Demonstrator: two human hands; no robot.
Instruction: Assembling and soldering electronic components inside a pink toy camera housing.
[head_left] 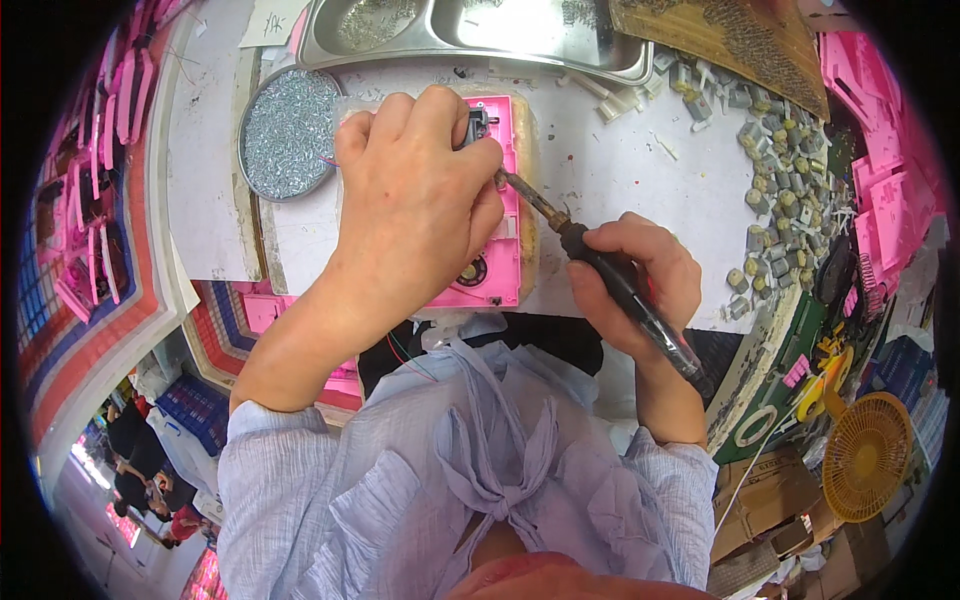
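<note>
Head view: the pink case (508, 250) lies on a tan pad (529, 215) on the table (620, 165), straight in front of the person, its visible right edge running away from the body. Its left part is hidden under the left hand, so I cannot tell which way its long axis runs.

The 2 hands stand differently to it. The left hand (415, 165) is the nearer, lying over the case with knuckles up and fingers curled down; whether they pinch something or only press cannot be told, as the fingertips are out of sight. A black part (477, 124) shows just beside its index finger, and a round speaker (470, 270) sits in the case nearer the body.

The right hand (645, 280) is off to the right, apart from the case, its thumb and fingers closed around the iron (628, 290). From this grip the case lies to the left and a little farther from the body. The iron's long axis slants from lower right to upper left, so its tip points in over the case's right edge, next to the left hand's bent fingers. I judge this to be the relation that matters: 1 tip, close to bare skin, with little side room. Whether the tip touches anything there cannot be made out.
</note>
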